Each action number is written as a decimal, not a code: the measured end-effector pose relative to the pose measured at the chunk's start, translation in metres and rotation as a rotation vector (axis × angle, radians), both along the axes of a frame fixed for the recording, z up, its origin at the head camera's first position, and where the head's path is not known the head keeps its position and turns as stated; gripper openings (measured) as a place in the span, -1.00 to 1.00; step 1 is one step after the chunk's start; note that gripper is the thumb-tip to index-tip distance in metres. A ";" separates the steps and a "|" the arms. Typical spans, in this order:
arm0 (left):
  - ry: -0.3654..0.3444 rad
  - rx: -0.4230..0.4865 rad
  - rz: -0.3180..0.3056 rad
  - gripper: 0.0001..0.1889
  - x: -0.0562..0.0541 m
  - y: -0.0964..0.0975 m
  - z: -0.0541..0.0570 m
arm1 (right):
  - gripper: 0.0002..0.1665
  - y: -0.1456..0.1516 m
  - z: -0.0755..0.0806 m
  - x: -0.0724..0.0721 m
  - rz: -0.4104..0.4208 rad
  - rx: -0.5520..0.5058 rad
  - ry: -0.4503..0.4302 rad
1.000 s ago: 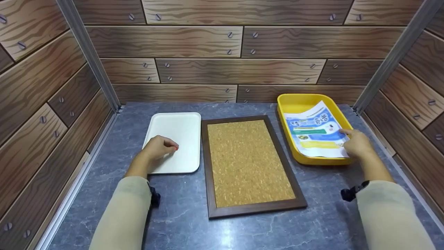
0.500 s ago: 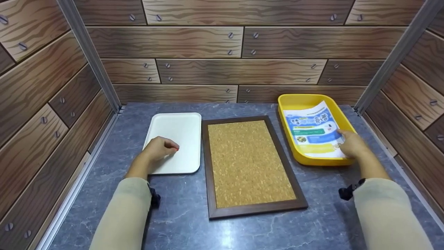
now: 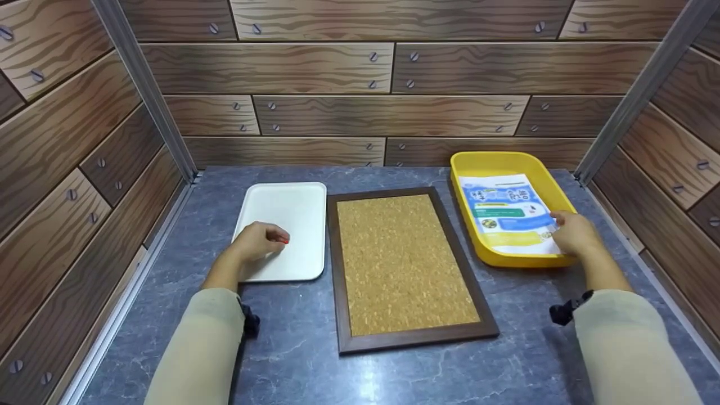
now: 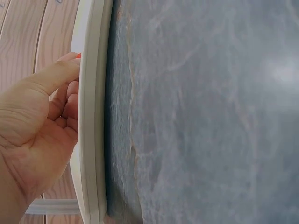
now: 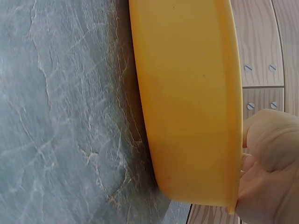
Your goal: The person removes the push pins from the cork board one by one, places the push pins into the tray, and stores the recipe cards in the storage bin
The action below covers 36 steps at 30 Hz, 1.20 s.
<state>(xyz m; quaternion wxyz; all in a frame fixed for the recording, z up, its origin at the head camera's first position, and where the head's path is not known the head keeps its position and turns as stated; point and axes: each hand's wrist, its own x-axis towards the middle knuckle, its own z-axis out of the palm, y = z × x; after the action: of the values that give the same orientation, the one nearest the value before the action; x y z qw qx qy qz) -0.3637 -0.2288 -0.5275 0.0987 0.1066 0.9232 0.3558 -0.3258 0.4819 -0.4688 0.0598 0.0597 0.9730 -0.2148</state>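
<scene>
My left hand (image 3: pixel 256 242) is over the white tray (image 3: pixel 304 211), pinching a small red piece (image 3: pixel 286 241) between thumb and fingertips. Only a bit of its red tip shows in the left wrist view, beyond the tray's rim. My right hand (image 3: pixel 575 233) reaches over the right rim of the yellow bin (image 3: pixel 489 160). Its fingertips are at the right edge of a printed sheet (image 3: pixel 509 211), which lies nearly flat in the bin. In the right wrist view the bin wall hides the fingertips, so I cannot tell whether they grip the paper.
Between the tray and the bin lies a cork board (image 3: pixel 405 264) with a dark brown frame (image 3: pixel 419 337), slightly turned. All of it rests on a grey marbled table (image 3: pixel 292 349). Wood-patterned walls (image 3: pixel 320 115) close off the back and both sides.
The sheet's raised right side has come down, and the paper lies flatter and lower in the bin. My right hand has shifted slightly, its pointing finger now drawn in. The left hand stays in place.
</scene>
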 end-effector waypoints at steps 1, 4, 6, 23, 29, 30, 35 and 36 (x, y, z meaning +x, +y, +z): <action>0.001 0.004 -0.001 -0.79 0.000 0.000 0.000 | -0.23 -0.001 0.000 0.000 -0.010 -0.007 -0.006; 0.006 0.020 -0.002 -0.78 0.001 0.000 0.000 | -0.25 -0.002 0.001 0.000 -0.044 -0.032 -0.025; 0.006 0.034 0.004 -0.77 0.001 -0.001 0.000 | -0.26 -0.002 0.001 0.000 -0.053 -0.035 -0.022; 0.161 0.036 0.015 -0.67 0.002 0.009 0.024 | -0.21 -0.045 0.047 0.005 0.097 -0.302 -0.128; 0.239 -0.075 0.038 -0.65 0.006 0.045 0.054 | -0.26 -0.094 0.066 0.005 0.312 -0.127 -0.082; 0.258 -0.085 0.046 -0.65 0.009 0.052 0.059 | -0.27 -0.103 0.069 0.006 0.333 -0.110 -0.069; 0.378 -0.115 0.066 -0.64 0.021 0.090 0.085 | -0.30 -0.146 0.081 0.012 0.405 -0.001 0.042; 0.392 -0.119 0.065 -0.63 0.024 0.097 0.089 | -0.29 -0.154 0.083 0.014 0.402 0.037 0.062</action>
<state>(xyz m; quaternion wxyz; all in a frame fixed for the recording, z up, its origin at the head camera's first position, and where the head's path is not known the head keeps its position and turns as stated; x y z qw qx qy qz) -0.3397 -0.1317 -0.4382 -0.0882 0.1378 0.9470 0.2763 -0.3114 0.3281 -0.3862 0.0704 -0.1414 0.9704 -0.1825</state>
